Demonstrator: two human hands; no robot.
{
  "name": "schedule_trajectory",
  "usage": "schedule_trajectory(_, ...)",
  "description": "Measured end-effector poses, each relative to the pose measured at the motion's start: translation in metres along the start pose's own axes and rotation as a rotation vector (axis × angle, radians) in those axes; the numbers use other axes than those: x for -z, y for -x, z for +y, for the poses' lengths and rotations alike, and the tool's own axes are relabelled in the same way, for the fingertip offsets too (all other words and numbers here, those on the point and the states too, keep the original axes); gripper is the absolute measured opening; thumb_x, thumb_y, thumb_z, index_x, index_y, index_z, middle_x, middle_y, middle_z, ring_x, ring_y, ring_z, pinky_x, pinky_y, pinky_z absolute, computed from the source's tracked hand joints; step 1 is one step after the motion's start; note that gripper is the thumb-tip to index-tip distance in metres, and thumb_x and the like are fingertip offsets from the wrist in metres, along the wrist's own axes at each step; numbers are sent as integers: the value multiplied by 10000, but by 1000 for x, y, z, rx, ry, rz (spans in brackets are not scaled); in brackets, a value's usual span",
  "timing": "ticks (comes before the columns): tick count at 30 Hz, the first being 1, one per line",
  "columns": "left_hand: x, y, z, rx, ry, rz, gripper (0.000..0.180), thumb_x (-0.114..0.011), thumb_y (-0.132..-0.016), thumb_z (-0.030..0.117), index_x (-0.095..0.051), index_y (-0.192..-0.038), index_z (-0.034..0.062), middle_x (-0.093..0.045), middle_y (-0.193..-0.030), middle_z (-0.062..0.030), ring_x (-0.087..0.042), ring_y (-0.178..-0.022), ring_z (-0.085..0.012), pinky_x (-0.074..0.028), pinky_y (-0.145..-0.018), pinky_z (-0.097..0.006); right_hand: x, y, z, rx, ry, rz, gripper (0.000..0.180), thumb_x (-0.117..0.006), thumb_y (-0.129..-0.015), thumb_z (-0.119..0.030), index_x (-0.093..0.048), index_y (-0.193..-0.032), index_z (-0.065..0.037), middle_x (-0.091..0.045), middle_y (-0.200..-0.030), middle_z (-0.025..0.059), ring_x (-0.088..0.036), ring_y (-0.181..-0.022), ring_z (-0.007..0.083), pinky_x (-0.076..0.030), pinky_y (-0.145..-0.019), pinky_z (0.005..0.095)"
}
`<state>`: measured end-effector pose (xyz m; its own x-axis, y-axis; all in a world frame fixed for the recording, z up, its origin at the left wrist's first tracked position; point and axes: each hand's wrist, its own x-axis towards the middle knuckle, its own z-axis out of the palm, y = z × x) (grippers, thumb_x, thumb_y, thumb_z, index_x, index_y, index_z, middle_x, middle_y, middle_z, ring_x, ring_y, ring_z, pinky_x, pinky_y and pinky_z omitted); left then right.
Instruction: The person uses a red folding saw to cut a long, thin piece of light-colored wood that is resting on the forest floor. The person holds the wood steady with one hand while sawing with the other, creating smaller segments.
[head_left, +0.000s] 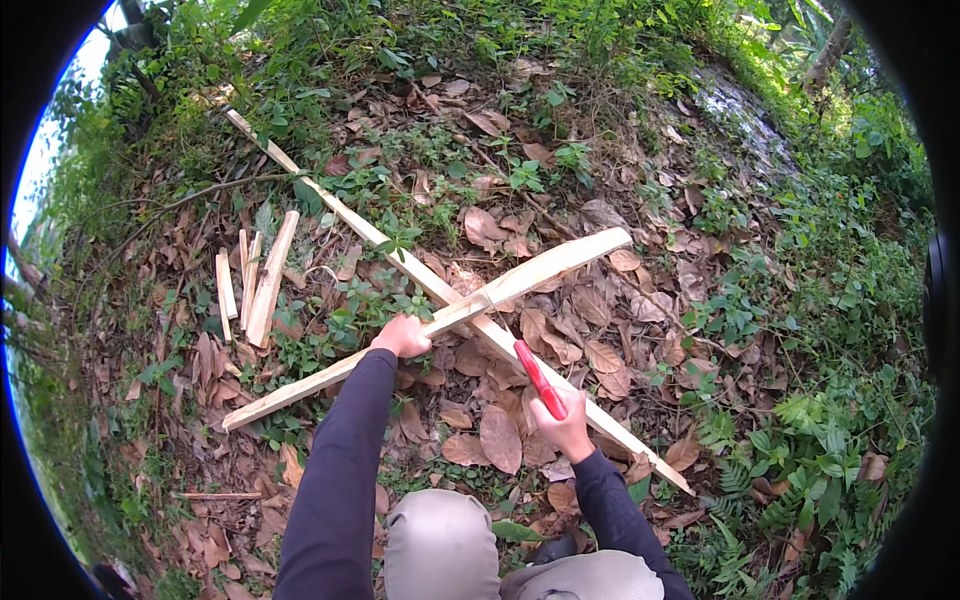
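Observation:
A pale wooden strip (558, 264) lies slanted across a longer wooden strip (355, 222) on the ground, forming an X. My left hand (402, 337) is closed around the upper strip, just left of the crossing. In my right hand (564, 425) is the red handle of a saw (538, 376), gripped to the right of and nearer than the crossing. Its thin blade is hard to make out; it seems to reach toward the upper strip near the crossing, where a dark line shows across the wood. Pale sawdust lies just beyond.
Several short wood pieces (270, 285) lie to the left among leaves. Thin branches (215, 187) stretch over the ground at the far left. Brown leaves (500, 438) and green plants cover the slope, with a grey rock (745, 125) at the far right. My knees (442, 545) are at the lower edge.

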<state>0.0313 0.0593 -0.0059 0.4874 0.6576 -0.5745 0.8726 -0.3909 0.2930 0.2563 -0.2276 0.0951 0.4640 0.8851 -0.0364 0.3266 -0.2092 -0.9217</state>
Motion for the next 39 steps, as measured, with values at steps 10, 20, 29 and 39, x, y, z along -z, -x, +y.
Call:
schedule_trajectory(10,11,2,16,-23,-26,49,476,-618,-746,308,-740,-1066,-22,-709,-1097,-273,-694,-1036,-405,-548,-961,-437,-8,-21,2,28,14,49,308,-676,-798,-132,-461,-620,-2,-381,-495,67,-380,-467,101,-324,-459,339)
schedule_trajectory(20,10,2,17,-32,-22,-46,527,-606,-762,336,-724,-1132,-20,-690,-1167,-270,-678,-1102,-375,-534,-988,-419,3,-18,-24,32,-8,78,273,-663,-790,-114,-496,-610,5,-403,-501,25,-400,-460,65,-315,-450,307)
schedule_trajectory(29,10,2,7,20,11,-44,529,-606,-750,322,-721,-1142,-14,-686,-1171,-275,-671,-1114,-374,-523,-1006,-422,20,44,-13,10,36,64,259,-679,-762,-107,-519,-578,-19,-423,-478,-16,-398,-441,46,-322,-437,282)
schedule_trajectory(39,15,6,19,20,53,-37,502,-620,-744,302,-731,-1123,-6,-687,-1178,-267,-668,-1119,-371,-519,-1004,-418,30,75,-36,57,93,52,286,-677,-768,-129,-493,-570,-36,-405,-475,40,-383,-421,91,-318,-434,314)
